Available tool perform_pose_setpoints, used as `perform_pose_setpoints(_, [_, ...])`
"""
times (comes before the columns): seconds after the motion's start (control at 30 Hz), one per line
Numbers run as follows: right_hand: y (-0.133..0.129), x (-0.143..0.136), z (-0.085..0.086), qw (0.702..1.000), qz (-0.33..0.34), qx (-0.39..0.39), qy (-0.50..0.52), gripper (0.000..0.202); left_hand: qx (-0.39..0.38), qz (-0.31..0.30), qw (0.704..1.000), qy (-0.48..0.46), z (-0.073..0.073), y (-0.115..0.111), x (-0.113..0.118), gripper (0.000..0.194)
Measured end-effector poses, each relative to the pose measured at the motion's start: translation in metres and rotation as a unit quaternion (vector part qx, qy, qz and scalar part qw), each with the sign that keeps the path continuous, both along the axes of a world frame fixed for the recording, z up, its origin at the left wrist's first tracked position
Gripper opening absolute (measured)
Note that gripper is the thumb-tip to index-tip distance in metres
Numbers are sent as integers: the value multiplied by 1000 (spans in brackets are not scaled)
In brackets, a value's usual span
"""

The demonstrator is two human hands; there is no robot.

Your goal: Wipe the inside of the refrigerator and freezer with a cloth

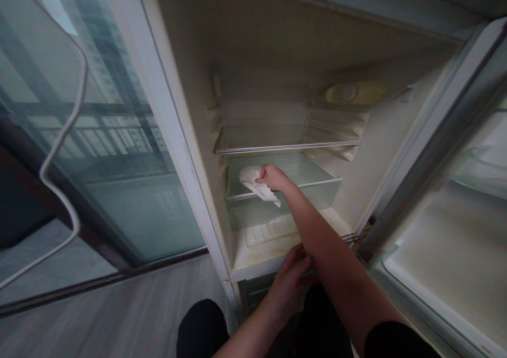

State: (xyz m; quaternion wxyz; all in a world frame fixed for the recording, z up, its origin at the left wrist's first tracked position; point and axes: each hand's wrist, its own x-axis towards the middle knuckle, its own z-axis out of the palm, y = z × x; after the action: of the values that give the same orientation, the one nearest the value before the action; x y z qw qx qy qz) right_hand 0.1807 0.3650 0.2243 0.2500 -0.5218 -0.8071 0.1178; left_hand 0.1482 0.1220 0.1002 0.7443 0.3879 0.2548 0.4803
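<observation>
Inside the open refrigerator [198,136], my right hand [272,177] grips a crumpled white cloth [250,176] over the lower glass shelf [317,169]. One end of the cloth hangs past the shelf's front edge. My left hand [293,269] is lower down, in front of the refrigerator's bottom edge and close under my right forearm. Its fingers are bent and partly in shadow, and whether they hold anything is unclear. Another glass shelf [285,148] lies above the cloth. Yellowish stains mark the compartment floor [273,250].
The refrigerator door [443,252] with its bins stands open at the right. A yellowed control housing [354,93] is on the inner wall. A white cable [59,194] hangs before the glass panel [119,162] at the left. My knees are at the bottom.
</observation>
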Motion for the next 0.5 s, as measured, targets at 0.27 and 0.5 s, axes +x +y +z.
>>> perform_pose_setpoints(0.27, [10,-20,10,999,15,-29,-12,18,507,349,699,364,37,-17,-104,64])
perform_pose_setpoints(0.5, [2,-54,15,987,42,-84,132,16,459,581,516,430,16,49,-164,96])
